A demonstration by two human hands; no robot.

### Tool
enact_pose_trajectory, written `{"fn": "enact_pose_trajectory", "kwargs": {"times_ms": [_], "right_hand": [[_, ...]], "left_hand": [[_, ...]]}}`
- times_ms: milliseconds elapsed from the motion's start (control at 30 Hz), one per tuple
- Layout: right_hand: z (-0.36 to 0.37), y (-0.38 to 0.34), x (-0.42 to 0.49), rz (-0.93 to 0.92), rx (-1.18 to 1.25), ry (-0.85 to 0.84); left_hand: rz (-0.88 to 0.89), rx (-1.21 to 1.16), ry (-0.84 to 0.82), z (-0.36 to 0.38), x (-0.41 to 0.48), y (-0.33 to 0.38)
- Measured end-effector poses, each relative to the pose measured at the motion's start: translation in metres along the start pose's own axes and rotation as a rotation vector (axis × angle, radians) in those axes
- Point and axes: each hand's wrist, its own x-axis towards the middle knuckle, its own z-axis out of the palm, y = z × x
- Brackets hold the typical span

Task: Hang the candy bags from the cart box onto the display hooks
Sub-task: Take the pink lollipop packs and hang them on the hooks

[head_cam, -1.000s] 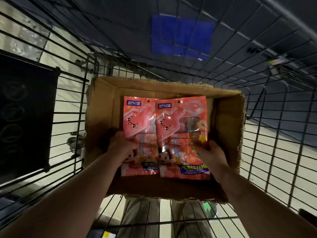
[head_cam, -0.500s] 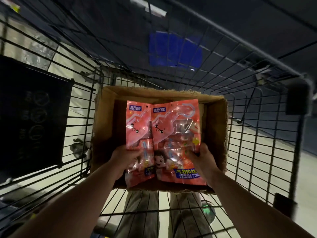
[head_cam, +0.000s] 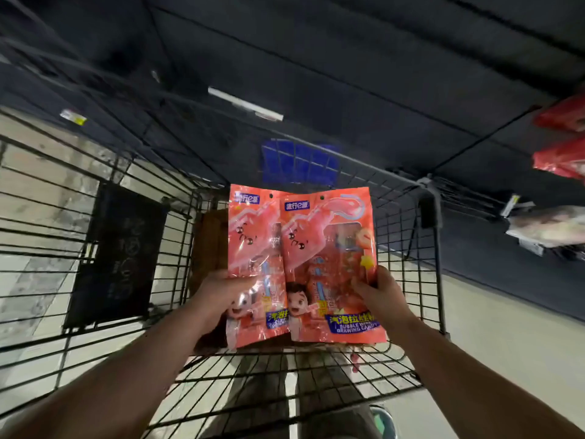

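Two pink-orange candy bags are held upright above the wire cart. My left hand (head_cam: 218, 294) grips the left candy bag (head_cam: 253, 236) at its lower left edge. My right hand (head_cam: 378, 296) grips the right candy bag (head_cam: 329, 248) at its lower right edge, and this bag overlaps the left one. Each bag has a small hang hole near its top. The cardboard box (head_cam: 209, 239) in the cart is mostly hidden behind the bags. Red bags (head_cam: 560, 156) hang at the far right edge.
The black wire cart (head_cam: 408, 270) surrounds the box. A dark panel (head_cam: 117, 251) leans outside the cart on the left. A dark display board (head_cam: 348, 74) with price tags fills the top. A pale packet (head_cam: 547, 226) hangs at the right. My legs show below.
Both hands have lifted the two bags up out of the box, and my view has tilted upward, bringing the display board and hanging bags at the right into sight.
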Motion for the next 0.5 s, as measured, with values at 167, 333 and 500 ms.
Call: {"fn": "enact_pose_trajectory", "kwargs": {"times_ms": [167, 333, 500], "right_hand": [[-0.041, -0.013, -0.029, -0.018, 0.183, 0.072], [-0.090, -0.007, -0.058, -0.038, 0.345, 0.182], [-0.143, 0.014, -0.086, -0.045, 0.462, 0.279]], "left_hand": [[0.104, -0.027, -0.053, 0.018, -0.027, 0.041], [0.190, 0.011, -0.108, 0.055, -0.049, 0.078], [0.269, 0.031, -0.200, 0.108, -0.077, 0.105]]}}
